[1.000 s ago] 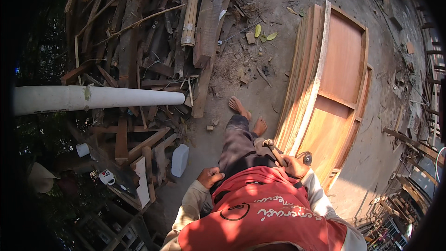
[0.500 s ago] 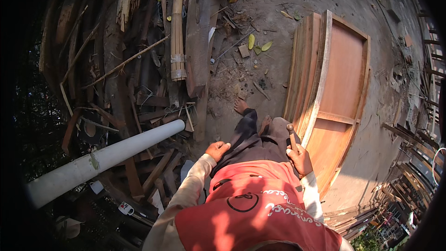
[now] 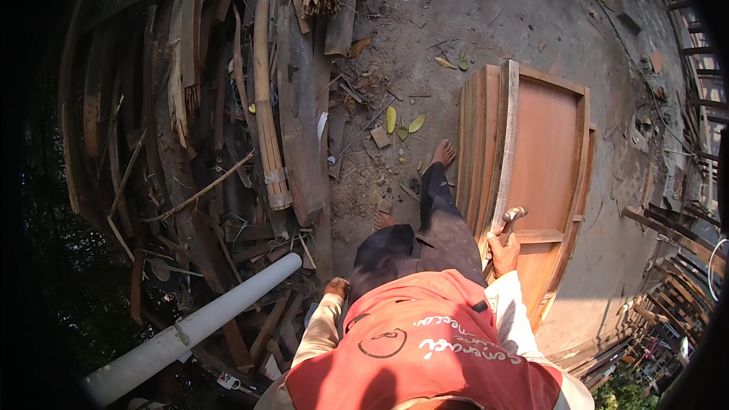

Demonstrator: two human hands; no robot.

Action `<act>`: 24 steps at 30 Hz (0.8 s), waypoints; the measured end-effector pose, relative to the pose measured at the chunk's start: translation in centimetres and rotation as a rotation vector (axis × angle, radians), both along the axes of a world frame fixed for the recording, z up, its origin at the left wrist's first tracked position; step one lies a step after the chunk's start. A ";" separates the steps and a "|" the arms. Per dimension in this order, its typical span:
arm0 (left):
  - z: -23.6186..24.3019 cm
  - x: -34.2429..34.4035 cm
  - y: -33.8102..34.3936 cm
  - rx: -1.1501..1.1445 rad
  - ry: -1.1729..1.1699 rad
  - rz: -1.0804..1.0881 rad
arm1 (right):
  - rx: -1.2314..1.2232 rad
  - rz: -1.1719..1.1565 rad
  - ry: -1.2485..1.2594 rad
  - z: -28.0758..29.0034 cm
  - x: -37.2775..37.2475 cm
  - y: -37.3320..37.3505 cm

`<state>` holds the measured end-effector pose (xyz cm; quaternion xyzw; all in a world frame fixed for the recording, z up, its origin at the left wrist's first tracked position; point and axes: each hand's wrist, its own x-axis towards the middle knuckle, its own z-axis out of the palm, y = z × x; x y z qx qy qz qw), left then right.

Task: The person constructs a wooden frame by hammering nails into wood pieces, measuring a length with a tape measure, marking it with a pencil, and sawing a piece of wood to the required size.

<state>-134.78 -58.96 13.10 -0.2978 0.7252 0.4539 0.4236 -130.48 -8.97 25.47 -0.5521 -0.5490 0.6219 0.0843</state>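
Note:
My right hand (image 3: 504, 253) is closed around the handle of a hammer (image 3: 515, 214), whose head sticks up past my fingers. It is over the near part of a stack of wooden panel frames (image 3: 543, 159) with reddish-brown boards, standing on edge at my right. Whether the hammer touches the frames, I cannot tell. My left hand (image 3: 336, 287) hangs by my left thigh with its fingers curled in and no object visible in it. A white pipe (image 3: 228, 310) slants up from the lower left toward that hand.
A heap of old planks and beams (image 3: 163, 144) fills the left side, with a bundle of bamboo strips (image 3: 267, 118) on it. Dirt ground (image 3: 456, 23) with leaves (image 3: 402, 127) lies ahead. More stacked timber (image 3: 676, 288) stands at the far right.
My legs have stepped forward, with the right foot now ahead beside the frames. My right hand and the hammer have swung forward; my left hand has dropped back.

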 end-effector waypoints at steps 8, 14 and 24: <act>2.1 -13.8 19.8 -0.327 -0.045 -0.319 | 0.021 0.902 -0.490 -4.6 -13.5 16.0; 7.9 -27.2 39.7 -0.347 0.134 -0.631 | -0.110 1.253 -0.588 -3.7 -18.2 23.5; 8.0 -41.5 56.5 -0.224 0.062 -0.819 | -0.117 1.078 -0.570 -5.4 -27.0 30.4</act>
